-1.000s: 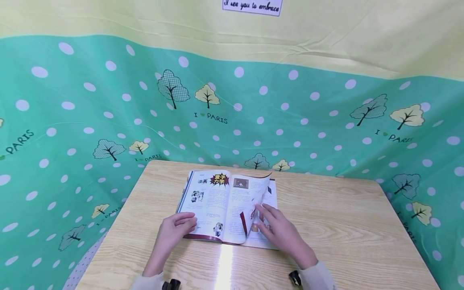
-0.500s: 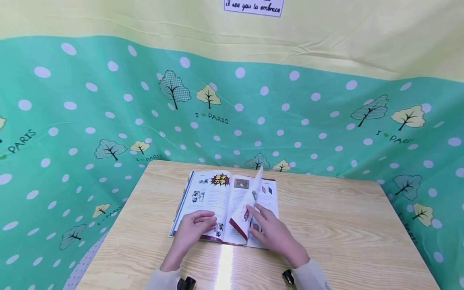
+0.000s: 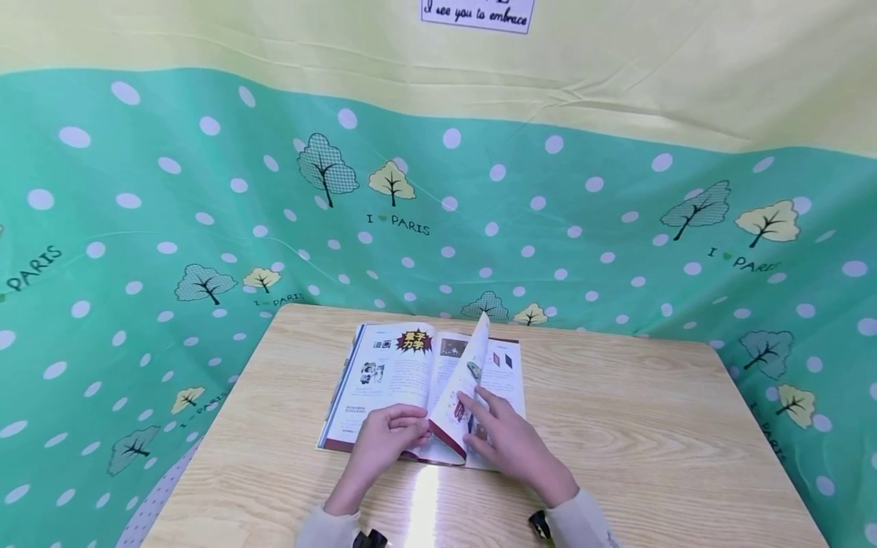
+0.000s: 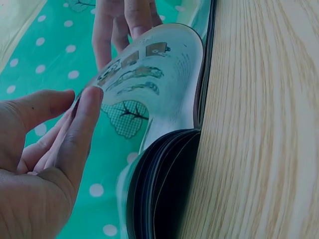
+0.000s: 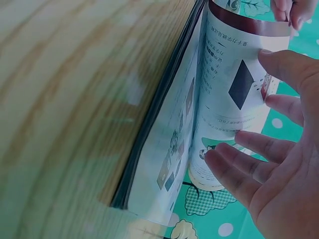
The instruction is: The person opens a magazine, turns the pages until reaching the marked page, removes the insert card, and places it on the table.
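Observation:
An open magazine [image 3: 390, 380] lies on the table, its left page showing a red starburst title. One right-hand page [image 3: 473, 358] stands raised and curls over toward the left, with a dark red strip along its lower edge. Thumb and index finger of my left hand [image 3: 385, 441] pinch that page's near corner; the left wrist view shows the page [image 4: 174, 74] bowing away from them. My right hand [image 3: 512, 440] touches the lifted page from the right. In the right wrist view, the right hand's fingers [image 5: 269, 144] are spread and fairly straight against the curved sheet.
The wooden table [image 3: 651, 426] extends on both sides of the magazine. Behind it hangs a green and yellow cloth [image 3: 582, 228] printed with dots and trees. A thick stack of pages [image 4: 159, 184] rises along the magazine's left half.
The page has curled further left, pushed by my right hand, which moved slightly left. My left hand slid right from the magazine's left side to the page's lower corner and now pinches it.

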Tool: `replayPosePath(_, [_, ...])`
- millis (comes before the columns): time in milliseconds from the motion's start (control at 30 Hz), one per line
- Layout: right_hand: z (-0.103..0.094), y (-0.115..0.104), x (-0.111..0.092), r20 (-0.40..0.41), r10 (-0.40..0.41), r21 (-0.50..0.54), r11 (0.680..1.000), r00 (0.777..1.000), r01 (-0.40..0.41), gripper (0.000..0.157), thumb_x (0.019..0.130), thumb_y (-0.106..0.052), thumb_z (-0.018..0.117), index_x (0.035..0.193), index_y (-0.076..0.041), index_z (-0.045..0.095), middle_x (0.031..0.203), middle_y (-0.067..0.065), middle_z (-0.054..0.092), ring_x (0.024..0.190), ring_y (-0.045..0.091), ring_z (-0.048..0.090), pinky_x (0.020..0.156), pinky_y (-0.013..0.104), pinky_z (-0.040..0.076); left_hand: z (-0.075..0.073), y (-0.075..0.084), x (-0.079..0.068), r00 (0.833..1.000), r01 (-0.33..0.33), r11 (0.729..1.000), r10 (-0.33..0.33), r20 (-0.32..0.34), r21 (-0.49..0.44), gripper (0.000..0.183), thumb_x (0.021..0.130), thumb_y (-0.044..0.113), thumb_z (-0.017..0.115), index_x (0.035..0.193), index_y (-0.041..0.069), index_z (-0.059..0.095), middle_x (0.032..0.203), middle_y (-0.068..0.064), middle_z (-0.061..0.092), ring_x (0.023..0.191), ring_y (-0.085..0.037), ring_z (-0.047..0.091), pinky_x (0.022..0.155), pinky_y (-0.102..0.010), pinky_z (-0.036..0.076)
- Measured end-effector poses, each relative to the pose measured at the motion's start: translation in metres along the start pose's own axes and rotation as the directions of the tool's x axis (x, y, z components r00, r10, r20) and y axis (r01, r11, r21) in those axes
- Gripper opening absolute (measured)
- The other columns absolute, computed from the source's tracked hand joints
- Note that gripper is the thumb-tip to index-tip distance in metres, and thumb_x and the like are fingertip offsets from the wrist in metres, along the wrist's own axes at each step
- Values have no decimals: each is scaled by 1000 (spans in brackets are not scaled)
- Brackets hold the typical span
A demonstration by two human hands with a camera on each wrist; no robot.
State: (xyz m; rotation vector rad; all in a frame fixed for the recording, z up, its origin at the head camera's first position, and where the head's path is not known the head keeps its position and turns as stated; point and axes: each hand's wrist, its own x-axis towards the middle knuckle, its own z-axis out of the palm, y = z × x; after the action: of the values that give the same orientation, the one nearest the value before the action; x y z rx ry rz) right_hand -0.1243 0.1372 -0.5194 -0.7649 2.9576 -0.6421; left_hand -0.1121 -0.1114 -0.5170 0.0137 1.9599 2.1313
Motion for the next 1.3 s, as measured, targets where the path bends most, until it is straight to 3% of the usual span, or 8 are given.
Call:
replayPosePath(267, [-2, 0, 0, -11, -7, -10, 1000, 1000, 7, 69, 95, -38, 70, 155, -28, 39, 155, 14, 38, 132, 32, 46, 102, 49, 52, -2, 1, 0, 1000, 6, 1000, -6, -24, -2, 28, 90, 1, 72, 113, -14, 64, 96, -22, 72, 90, -37, 72, 79, -35, 63])
replayPosePath(533, [-7, 4, -6, -15, 31, -48, 998, 999, -32, 66, 95, -39, 69, 153, -23, 42, 155, 13, 39, 135, 32, 44, 106, 50, 49, -25, 8, -7, 992, 7, 1000, -6, -129, 8, 28, 88, -2, 73, 112, -14, 65, 95, -24, 71, 86, -40, 72, 78, -36, 63])
replayPosePath(700, [-8, 9, -13, -5, 15, -72, 997, 1000, -16, 61, 97, -37, 67, 150, -17, 47, 152, 17, 43, 134, 34, 45, 106, 51, 48, -44, 11, -14, 973, 27, 999, -22, -232, 19, 25, 87, -6, 72, 110, -13, 66, 93, -23, 72, 85, -41, 72, 76, -35, 64])
replayPosePath(867, [-10, 14, -21, 57, 33, -85, 996, 998, -29, 68, 92, -38, 73, 149, -12, 47, 151, 18, 43, 134, 35, 44, 109, 52, 44, -62, 13, -23, 947, 48, 997, -25, -320, 63, 25, 86, -5, 73, 110, -11, 68, 92, -22, 72, 84, -39, 72, 75, -33, 64])
replayPosePath(1300, [-8, 27, -31, 134, 81, -93, 993, 988, -69, 85, 84, -47, 79, 152, -12, 43, 152, 22, 40, 136, 42, 41, 110, 57, 42, -96, 9, -40, 913, 128, 978, -51, -405, 166, 28, 89, 0, 73, 115, -9, 66, 95, -18, 73, 84, -30, 73, 76, -30, 63])
